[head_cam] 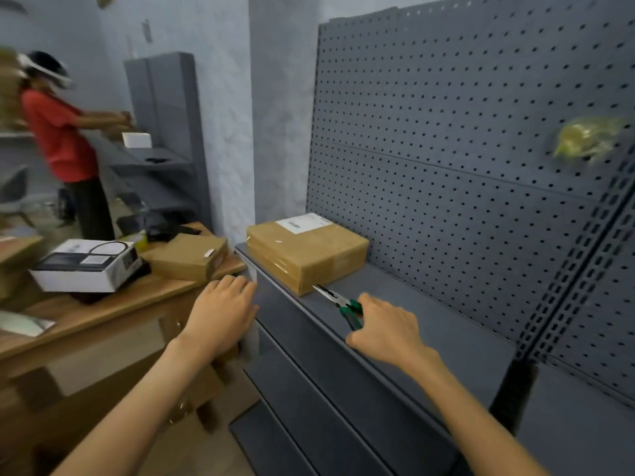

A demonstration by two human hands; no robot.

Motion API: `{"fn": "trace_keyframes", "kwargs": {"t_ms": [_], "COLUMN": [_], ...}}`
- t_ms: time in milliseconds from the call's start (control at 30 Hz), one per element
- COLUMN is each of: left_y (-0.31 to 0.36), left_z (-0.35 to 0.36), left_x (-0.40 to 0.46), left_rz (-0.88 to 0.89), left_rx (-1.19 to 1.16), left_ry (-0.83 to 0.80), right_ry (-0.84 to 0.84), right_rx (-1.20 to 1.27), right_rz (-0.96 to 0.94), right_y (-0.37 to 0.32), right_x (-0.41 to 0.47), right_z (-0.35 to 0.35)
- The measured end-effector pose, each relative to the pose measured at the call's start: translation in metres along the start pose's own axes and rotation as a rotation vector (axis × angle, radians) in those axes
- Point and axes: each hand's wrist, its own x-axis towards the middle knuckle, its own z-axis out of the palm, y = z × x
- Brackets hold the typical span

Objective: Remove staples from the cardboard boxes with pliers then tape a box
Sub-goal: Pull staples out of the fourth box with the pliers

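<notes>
A taped brown cardboard box [309,250] with a white label lies on the grey metal shelf [429,324]. My right hand [385,326] grips green-handled needle-nose pliers [338,302], their tips pointing at the box's near corner and almost touching it. My left hand [223,312] hovers palm down at the shelf's left edge, fingers loosely curled and holding nothing. A second, flatter cardboard box [185,255] rests on the wooden table [103,314] to the left.
A white and black product box [86,266] with a cable lies on the table. A grey pegboard [464,149] backs the shelf, a yellowish bag [584,139] hanging on it. Lower shelves [309,407] step down below. A person in a red shirt [58,135] stands far left.
</notes>
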Motion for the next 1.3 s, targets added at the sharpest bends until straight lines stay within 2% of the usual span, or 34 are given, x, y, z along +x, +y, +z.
{"fn": "trace_keyframes", "kwargs": {"t_ms": [267,567,867,1067,1300], "left_y": [-0.053,-0.102,-0.146,-0.173,-0.201], "left_z": [0.036,0.09,0.136,0.166,0.218], "left_x": [0.052,0.14,0.187,0.237,0.319], "left_rz": [-0.034,-0.072,-0.085,-0.004,0.269], "left_rx": [0.062,0.025,-0.038,-0.044,-0.181], "left_ry": [0.019,0.07,0.016,-0.005,0.049], "right_ry": [-0.032,-0.007,-0.047,-0.02,0.045], "right_rx": [0.102,0.169,0.164,0.165,0.172], "right_rz": [-0.102,-0.11,-0.115,-0.037,0.231], "right_y": [-0.026,-0.041,-0.06,-0.072,-0.093], "right_x": [0.097,0.204,0.274,0.319,0.365], "right_z": [0.009,0.006,0.022,0.028,0.045]}}
